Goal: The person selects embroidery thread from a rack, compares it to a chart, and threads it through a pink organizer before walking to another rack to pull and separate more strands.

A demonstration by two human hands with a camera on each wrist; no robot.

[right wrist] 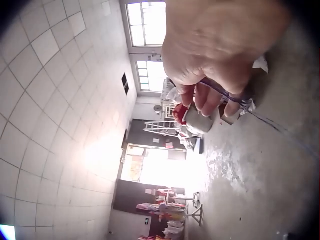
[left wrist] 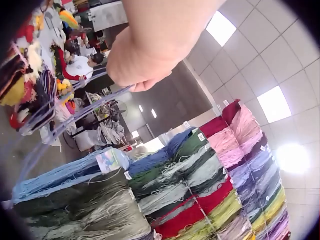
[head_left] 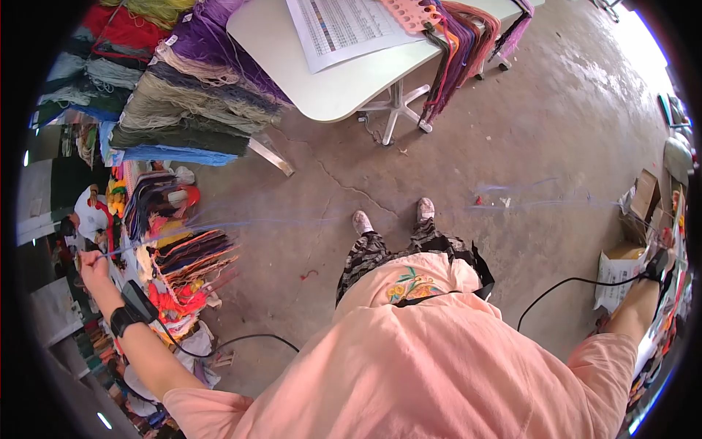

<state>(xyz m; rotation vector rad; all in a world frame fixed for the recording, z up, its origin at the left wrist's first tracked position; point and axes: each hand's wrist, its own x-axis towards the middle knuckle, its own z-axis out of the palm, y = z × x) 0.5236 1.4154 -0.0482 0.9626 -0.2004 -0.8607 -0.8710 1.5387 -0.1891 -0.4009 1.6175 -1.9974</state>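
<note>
Both arms are stretched wide, with thin blue-violet yarn [head_left: 270,220] running between the hands above the floor. At the far left, the left hand [head_left: 93,268] grips one end; in the left wrist view, strands of yarn [left wrist: 75,116] run from the curled fingers of that hand [left wrist: 142,62] toward the lower left. The right hand [head_left: 662,262] is at the far right edge. In the right wrist view the yarn [right wrist: 280,127] passes through the bent fingers of the right hand [right wrist: 215,65] and leads away to the lower right.
A white table [head_left: 329,99] with a printed sheet [head_left: 347,33] and hanging thread samples [head_left: 464,44] stands ahead. Racks of coloured yarn [head_left: 183,110] are at the left, cardboard boxes [head_left: 643,201] at the right. Black cables [head_left: 563,282] hang from both wrists.
</note>
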